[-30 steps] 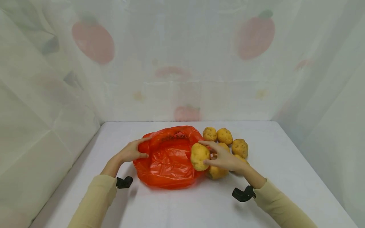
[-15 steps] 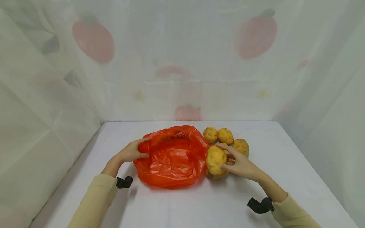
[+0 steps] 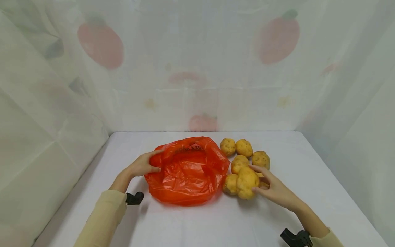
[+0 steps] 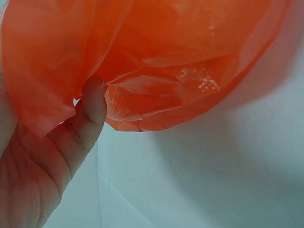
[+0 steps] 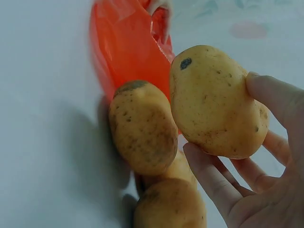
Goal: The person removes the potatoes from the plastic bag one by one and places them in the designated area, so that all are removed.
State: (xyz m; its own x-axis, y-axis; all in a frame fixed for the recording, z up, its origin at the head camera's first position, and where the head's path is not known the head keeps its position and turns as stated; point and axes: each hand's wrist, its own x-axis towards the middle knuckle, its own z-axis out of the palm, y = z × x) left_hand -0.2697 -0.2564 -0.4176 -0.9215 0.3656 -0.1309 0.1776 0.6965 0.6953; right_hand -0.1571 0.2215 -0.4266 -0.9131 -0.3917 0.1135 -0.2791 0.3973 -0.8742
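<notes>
My right hand [image 3: 274, 188] holds a large yellow potato [image 3: 247, 183] between thumb and fingers, over the front of the potato group. In the right wrist view this held potato [image 5: 216, 102] has a dark spot near one end, and a browner potato [image 5: 142, 128] lies beyond it. At the left, my left hand [image 3: 144, 164] grips the edge of a red plastic bag [image 3: 188, 175]. The bag's mouth gapes towards me. Seen from the left wrist, thumb and fingers pinch the thin film of the bag [image 4: 156, 71], which hides part of the hand.
Several potatoes lie right of the bag, among them one at the back [image 3: 227, 146], one at the right [image 3: 260, 160] and one by the bag's edge [image 3: 229, 185]. They stand on a white table [image 3: 197, 226], with patterned cloth walls [image 3: 197, 85] behind and at the sides.
My right hand has carried the potato rightward and a little towards me, from over the bag's right edge to over the other potatoes. My left hand has stayed at the bag.
</notes>
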